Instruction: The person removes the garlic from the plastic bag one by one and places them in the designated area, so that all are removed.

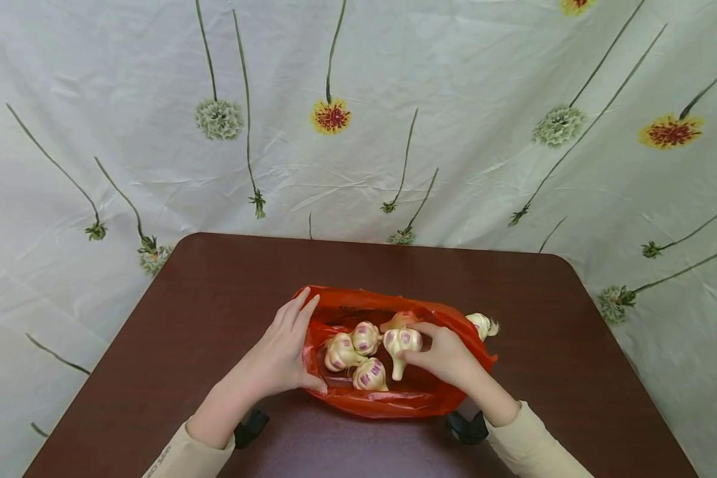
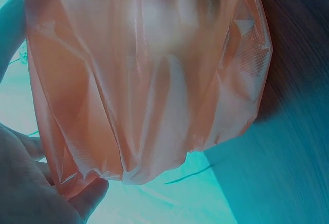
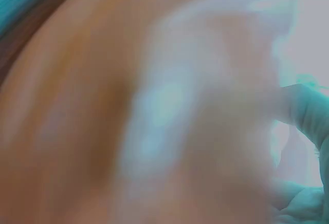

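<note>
A red plastic bag [image 1: 388,406] lies with its mouth spread wide, and several garlic bulbs [image 1: 370,375] are inside. My left hand [image 1: 277,352] holds the bag's left rim, with the thumb at the near edge and the fingers at the far edge. In the left wrist view, that hand's thumb [image 2: 92,196] is against the bag's rim. Over the right part of the opening, my right hand [image 1: 445,355] pinches a garlic bulb [image 1: 403,340] between thumb and fingers, its stem pointing down. Blurred bag film [image 3: 154,106] covers most of the right wrist view, hiding that bulb.
Another garlic bulb [image 1: 482,325] lies on the table just beyond the bag's right side. The dark brown table [image 1: 233,279] has rounded far corners. Behind it hangs a white flowered cloth [image 1: 311,159].
</note>
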Demonstrator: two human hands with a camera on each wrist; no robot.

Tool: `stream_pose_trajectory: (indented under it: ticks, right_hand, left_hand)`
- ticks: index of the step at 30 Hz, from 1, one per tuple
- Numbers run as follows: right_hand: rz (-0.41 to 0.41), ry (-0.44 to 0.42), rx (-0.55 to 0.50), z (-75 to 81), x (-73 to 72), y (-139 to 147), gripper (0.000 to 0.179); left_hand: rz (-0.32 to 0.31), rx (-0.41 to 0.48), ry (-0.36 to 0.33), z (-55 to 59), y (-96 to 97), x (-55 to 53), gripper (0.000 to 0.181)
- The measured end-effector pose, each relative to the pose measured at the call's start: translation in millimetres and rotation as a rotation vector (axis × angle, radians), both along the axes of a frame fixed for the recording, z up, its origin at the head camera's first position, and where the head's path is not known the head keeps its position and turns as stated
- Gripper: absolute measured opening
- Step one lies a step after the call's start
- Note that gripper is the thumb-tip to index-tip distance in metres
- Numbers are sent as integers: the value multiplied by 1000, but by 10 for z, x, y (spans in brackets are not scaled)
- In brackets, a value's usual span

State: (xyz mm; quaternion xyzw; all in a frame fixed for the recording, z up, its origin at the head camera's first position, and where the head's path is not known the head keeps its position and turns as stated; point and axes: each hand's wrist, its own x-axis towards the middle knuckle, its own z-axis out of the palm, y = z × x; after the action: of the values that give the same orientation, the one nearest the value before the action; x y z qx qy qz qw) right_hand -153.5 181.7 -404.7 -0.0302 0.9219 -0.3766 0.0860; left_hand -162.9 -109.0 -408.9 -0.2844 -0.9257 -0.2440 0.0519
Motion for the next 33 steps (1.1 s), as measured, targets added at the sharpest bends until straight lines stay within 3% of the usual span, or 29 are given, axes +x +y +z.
stream_pose_trajectory:
  ticks: [12,17,22,28,33]
  right_hand:
    - [-13,49,-276,502,140,149,57]
    - [-49,85,-285,658,146,316,58]
    - [-153,76,-265,782,142,529,64]
    - [-277,58,-244,790,105,838,69]
    - [-393,-5,-245,632,72,1088,74]
  left_hand:
    - [-6,-1,4,19,-8,-11,133]
    - [-4,-6,-11,38,-4,-12,131]
    - [-1,-9,-13,51,-8,-12,130]
    - [1,-8,-48,61,-4,-13,131]
    - [0,-1,-61,65,-1,-7,133]
